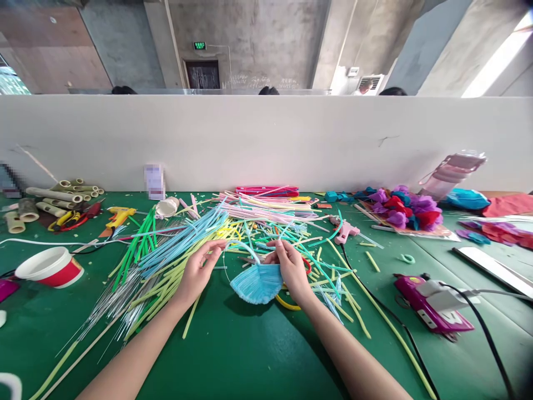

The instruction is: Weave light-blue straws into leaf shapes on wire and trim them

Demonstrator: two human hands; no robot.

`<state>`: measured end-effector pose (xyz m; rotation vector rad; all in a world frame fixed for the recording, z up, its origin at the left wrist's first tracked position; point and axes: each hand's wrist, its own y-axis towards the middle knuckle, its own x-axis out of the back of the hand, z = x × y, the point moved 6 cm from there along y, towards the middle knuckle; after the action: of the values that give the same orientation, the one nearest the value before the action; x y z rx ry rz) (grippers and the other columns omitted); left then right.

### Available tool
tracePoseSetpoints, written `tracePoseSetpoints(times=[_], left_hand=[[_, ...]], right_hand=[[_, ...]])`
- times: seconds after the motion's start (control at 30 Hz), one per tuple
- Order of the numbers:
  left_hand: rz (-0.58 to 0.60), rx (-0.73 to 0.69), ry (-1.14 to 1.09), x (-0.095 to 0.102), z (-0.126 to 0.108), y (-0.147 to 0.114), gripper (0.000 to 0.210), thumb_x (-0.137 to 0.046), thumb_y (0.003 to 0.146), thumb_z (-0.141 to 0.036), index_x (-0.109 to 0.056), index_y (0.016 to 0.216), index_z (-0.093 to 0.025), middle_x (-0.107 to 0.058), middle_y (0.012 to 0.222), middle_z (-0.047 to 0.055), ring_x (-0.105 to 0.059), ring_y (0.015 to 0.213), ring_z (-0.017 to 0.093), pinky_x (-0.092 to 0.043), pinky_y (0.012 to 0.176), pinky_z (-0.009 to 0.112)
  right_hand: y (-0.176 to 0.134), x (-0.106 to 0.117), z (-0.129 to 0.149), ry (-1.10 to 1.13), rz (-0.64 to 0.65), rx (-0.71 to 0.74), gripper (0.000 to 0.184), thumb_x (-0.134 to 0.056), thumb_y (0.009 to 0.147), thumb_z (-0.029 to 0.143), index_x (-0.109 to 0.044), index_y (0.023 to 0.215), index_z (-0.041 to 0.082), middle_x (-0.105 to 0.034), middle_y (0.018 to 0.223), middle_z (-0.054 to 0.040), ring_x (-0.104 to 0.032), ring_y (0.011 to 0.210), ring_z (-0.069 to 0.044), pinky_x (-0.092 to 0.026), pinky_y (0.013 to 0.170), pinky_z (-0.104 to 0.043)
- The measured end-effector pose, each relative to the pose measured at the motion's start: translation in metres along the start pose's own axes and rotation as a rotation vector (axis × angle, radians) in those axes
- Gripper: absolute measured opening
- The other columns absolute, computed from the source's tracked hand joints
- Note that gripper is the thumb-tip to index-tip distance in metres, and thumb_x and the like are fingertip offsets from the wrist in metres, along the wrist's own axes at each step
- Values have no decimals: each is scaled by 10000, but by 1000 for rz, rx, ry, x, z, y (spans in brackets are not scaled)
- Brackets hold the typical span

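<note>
A blue fan-shaped piece [257, 284], made of fuzzy pipe cleaners laid side by side, hangs above the green table. My right hand [291, 271] pinches it at its upper right corner, thumb and fingers together. My left hand [199, 273] is at the left, its thumb and fingertips closed on the end of a light blue pipe cleaner [242, 245] that arches over to the top of the fan. A thin wire loop hangs down beside the left fingertips. Behind the fan lie scissors [249, 260], partly hidden, and yellow handles show below my right hand.
Blue pipe cleaners [183, 236], with green, pink and yellow ones, are heaped across the table. A pink glue gun [345, 230], yellow glue gun [120, 216], paper cup [50, 268] and purple power strip [431, 305] stand around. Black cables cross the right side; a white partition [266, 141] rises behind.
</note>
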<state>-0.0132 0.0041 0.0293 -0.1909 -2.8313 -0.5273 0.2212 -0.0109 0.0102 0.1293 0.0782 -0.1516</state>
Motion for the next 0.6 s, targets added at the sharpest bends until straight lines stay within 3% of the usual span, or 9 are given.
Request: tracePoseSetpoints(times=[0.1, 0.2, 0.33, 0.4, 0.47, 0.53, 0.6], left_hand=[[92, 49, -44, -8, -2, -1, 355, -565, 927, -438, -667, 1197, -231, -709, 1139, 80, -633, 1112, 239, -472, 981, 347], [125, 25, 69, -10, -1, 0, 331, -530, 937, -453, -727, 1031, -204, -723, 951, 66, -662, 959, 232, -497, 910, 347], [167, -176, 403, -3, 0, 5, 293, -526, 934, -418, -735, 881, -220, -727, 936, 81, -630, 973, 262, -467, 916, 386], [94, -240, 592, 10, 3, 9, 268, -545, 916, -415, -726, 862, -226, -727, 911, 95, -616, 975, 289, -438, 936, 418], [-66, -143, 640, 30, 10, 12, 288, -523, 921, -439, -696, 988, -219, -709, 861, 92, -633, 862, 274, -467, 851, 393], [-191, 23, 545, 44, 18, 11, 379, -542, 897, -499, -636, 1115, -203, -676, 798, 62, -633, 742, 248, -489, 731, 353], [-190, 169, 282, 39, 23, 8, 477, -578, 855, -573, -612, 1135, -188, -673, 820, 57, -647, 743, 235, -501, 671, 322]], right_hand=[[-1, 1, -1, 99, -18, -71, 544, -555, 797, 734, -650, 940, 218, -699, 652, -31, -603, 561, -184, -414, 527, -275], [-2, 2, -3, 181, -32, -135, 534, -622, 753, 718, -654, 938, 218, -707, 675, -31, -612, 574, -185, -431, 531, -278], [-1, 7, -4, 321, -98, -164, 510, -636, 761, 695, -652, 945, 220, -706, 696, -23, -623, 594, -178, -462, 545, -279], [0, 10, 0, 338, -133, -129, 491, -628, 785, 675, -648, 967, 220, -715, 718, -27, -641, 630, -179, -473, 558, -272], [-1, 11, 6, 315, -143, -83, 458, -617, 819, 642, -639, 1003, 223, -731, 761, -36, -660, 678, -180, -477, 569, -260], [-3, 9, 11, 277, -128, -46, 427, -603, 849, 612, -621, 1044, 232, -746, 822, -42, -673, 715, -182, -478, 567, -249], [-5, 4, 15, 252, -95, -20, 414, -596, 863, 596, -602, 1078, 242, -753, 891, -50, -683, 741, -186, -480, 558, -246]])
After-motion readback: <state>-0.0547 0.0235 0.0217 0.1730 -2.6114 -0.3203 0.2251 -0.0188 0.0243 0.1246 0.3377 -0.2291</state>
